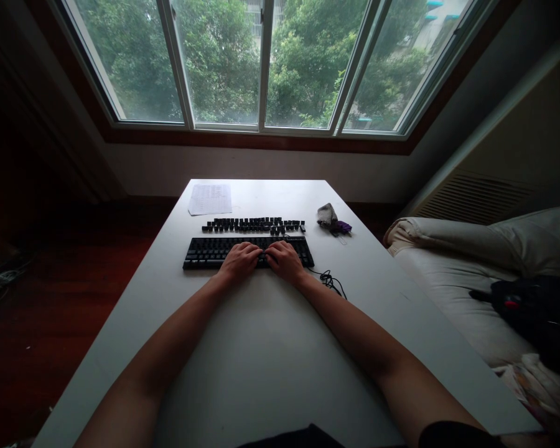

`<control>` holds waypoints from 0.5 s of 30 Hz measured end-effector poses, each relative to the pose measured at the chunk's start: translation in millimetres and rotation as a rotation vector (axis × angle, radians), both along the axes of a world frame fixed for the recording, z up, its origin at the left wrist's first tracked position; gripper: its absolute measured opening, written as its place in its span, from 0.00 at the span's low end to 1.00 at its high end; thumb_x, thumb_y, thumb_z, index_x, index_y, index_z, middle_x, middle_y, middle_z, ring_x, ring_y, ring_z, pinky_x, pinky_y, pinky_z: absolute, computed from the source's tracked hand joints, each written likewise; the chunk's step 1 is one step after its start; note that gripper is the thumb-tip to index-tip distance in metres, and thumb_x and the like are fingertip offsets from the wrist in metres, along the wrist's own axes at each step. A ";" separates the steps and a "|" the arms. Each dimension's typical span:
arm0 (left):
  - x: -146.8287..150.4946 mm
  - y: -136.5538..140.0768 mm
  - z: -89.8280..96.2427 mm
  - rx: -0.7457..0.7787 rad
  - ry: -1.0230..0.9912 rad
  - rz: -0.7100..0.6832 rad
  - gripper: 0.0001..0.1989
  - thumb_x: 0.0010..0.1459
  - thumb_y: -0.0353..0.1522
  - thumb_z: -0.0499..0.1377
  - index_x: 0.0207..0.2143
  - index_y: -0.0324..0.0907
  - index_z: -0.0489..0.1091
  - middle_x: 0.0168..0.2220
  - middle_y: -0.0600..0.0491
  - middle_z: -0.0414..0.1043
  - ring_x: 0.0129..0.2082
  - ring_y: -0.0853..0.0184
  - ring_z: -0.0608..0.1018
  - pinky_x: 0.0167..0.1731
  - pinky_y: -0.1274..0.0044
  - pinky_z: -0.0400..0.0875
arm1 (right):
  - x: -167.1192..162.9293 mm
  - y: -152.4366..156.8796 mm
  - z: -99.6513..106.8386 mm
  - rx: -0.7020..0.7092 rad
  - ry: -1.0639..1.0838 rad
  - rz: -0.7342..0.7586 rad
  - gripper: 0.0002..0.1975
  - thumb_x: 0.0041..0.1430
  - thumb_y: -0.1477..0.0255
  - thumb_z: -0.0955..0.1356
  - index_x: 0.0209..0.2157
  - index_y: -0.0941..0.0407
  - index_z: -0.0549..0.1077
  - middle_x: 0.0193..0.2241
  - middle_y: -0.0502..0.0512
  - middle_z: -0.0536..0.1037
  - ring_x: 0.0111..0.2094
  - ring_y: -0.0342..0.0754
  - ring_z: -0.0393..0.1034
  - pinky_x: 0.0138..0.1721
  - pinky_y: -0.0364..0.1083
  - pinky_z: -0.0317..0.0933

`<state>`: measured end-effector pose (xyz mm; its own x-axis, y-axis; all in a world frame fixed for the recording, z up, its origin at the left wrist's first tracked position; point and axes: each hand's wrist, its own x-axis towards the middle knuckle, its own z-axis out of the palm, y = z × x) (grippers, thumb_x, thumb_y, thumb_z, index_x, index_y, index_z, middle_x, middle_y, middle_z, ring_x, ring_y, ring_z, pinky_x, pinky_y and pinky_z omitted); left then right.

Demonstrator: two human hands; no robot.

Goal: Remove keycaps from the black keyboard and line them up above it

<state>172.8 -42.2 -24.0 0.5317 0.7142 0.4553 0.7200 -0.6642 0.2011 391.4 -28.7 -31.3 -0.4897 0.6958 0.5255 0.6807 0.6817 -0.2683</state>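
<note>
Bare left hand (239, 261) and right hand (285, 260) are working at the black rectangular keyboard (200, 255) inside the white bench's far half (261, 348), either grip unreadable, small black keycaps (254, 224) sitting off it toward the far edge, remainder unclear.

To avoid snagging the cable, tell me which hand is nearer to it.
Right. The right hand is at the keyboard, left of the cable and slightly farther from the person; the left hand is also at the keyboard, farther left of the cable.
</note>
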 end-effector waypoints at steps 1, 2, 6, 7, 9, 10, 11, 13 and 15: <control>0.0 -0.2 0.4 0.008 -0.003 -0.006 0.16 0.63 0.29 0.55 0.52 0.47 0.72 0.51 0.49 0.74 0.54 0.58 0.70 0.55 0.63 0.65 | 0.0 -0.3 0.3 0.001 0.001 0.002 0.09 0.66 0.69 0.66 0.44 0.52 0.78 0.43 0.58 0.76 0.47 0.54 0.66 0.50 0.55 0.59; -0.1 -0.4 0.9 0.017 -0.006 -0.011 0.15 0.63 0.29 0.55 0.51 0.47 0.73 0.51 0.49 0.75 0.53 0.58 0.71 0.55 0.63 0.65 | 0.0 -0.5 0.6 0.002 0.002 0.004 0.09 0.66 0.69 0.66 0.43 0.52 0.78 0.43 0.58 0.76 0.47 0.54 0.66 0.50 0.55 0.59; -0.3 -1.6 2.3 0.036 -0.004 0.010 0.12 0.64 0.30 0.54 0.45 0.46 0.76 0.46 0.49 0.76 0.49 0.58 0.73 0.52 0.63 0.65 | 0.3 -0.2 0.8 0.008 0.008 0.004 0.09 0.66 0.68 0.65 0.43 0.52 0.78 0.43 0.58 0.76 0.47 0.54 0.66 0.49 0.54 0.59; -0.4 -1.8 2.4 0.034 -0.003 0.017 0.12 0.64 0.31 0.54 0.44 0.46 0.76 0.46 0.49 0.76 0.48 0.58 0.73 0.51 0.63 0.66 | 0.4 0.0 0.6 0.010 0.007 0.004 0.09 0.66 0.68 0.65 0.43 0.53 0.78 0.43 0.57 0.76 0.47 0.54 0.66 0.49 0.54 0.59; -0.5 -2.2 2.4 0.027 -0.010 0.023 0.12 0.64 0.31 0.54 0.45 0.46 0.76 0.46 0.49 0.76 0.46 0.59 0.74 0.50 0.64 0.66 | 0.7 0.5 0.2 0.015 0.004 0.004 0.09 0.66 0.69 0.65 0.42 0.53 0.78 0.43 0.57 0.76 0.46 0.54 0.66 0.49 0.54 0.59; -0.6 -2.3 2.3 0.024 -0.017 0.024 0.12 0.64 0.31 0.54 0.45 0.46 0.76 0.46 0.49 0.76 0.46 0.60 0.74 0.50 0.64 0.66 | 0.7 0.7 0.0 0.016 0.002 0.003 0.09 0.66 0.69 0.65 0.42 0.53 0.78 0.42 0.57 0.76 0.46 0.54 0.66 0.49 0.54 0.59; -0.7 -2.3 2.1 0.022 -0.024 0.024 0.12 0.65 0.31 0.54 0.46 0.47 0.76 0.46 0.49 0.76 0.46 0.60 0.75 0.50 0.65 0.66 | 0.8 0.9 -0.1 0.015 0.001 0.003 0.09 0.66 0.69 0.66 0.43 0.53 0.78 0.42 0.57 0.76 0.46 0.54 0.66 0.49 0.54 0.59; -0.9 -2.3 1.8 0.018 -0.029 0.028 0.13 0.65 0.31 0.53 0.46 0.47 0.75 0.46 0.49 0.76 0.46 0.60 0.75 0.50 0.65 0.66 | 0.6 1.1 -0.5 0.011 0.000 0.004 0.09 0.66 0.69 0.66 0.43 0.52 0.78 0.42 0.57 0.76 0.46 0.54 0.66 0.49 0.54 0.59; -0.9 -2.1 1.7 0.011 -0.027 0.034 0.12 0.65 0.31 0.53 0.45 0.47 0.76 0.46 0.49 0.76 0.46 0.61 0.75 0.50 0.65 0.66 | 0.3 1.4 -0.9 0.009 0.000 0.004 0.09 0.66 0.69 0.66 0.43 0.52 0.77 0.42 0.57 0.76 0.46 0.54 0.66 0.49 0.54 0.59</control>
